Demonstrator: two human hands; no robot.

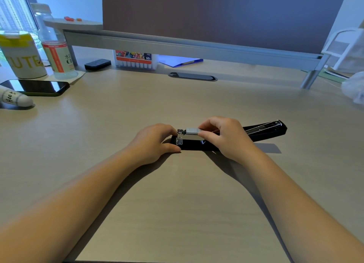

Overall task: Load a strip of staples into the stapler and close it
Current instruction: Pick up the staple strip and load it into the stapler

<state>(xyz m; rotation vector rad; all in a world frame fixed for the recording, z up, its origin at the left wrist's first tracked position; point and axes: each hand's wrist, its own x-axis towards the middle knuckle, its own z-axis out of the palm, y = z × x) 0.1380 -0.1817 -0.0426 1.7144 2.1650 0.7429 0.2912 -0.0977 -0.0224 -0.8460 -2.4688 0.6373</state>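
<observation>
A black stapler (pixel 194 145) lies opened flat on the desk, its lid (pixel 266 129) swung out to the right. A silver strip of staples (pixel 193 131) sits on the metal magazine channel near the stapler's left end. My right hand (pixel 222 136) pinches the strip's right end between thumb and fingers. My left hand (pixel 155 140) grips the stapler's left end, thumb on the desk by the base, fingertips against the front of the magazine.
At the far left stand a phone (pixel 37 87), a white mug (pixel 21 55), a water bottle (pixel 55 45) and a white tube (pixel 15 98). A marker box (pixel 136 60), a black eraser (pixel 97 64) and a blue folder (pixel 181 61) lie under the shelf.
</observation>
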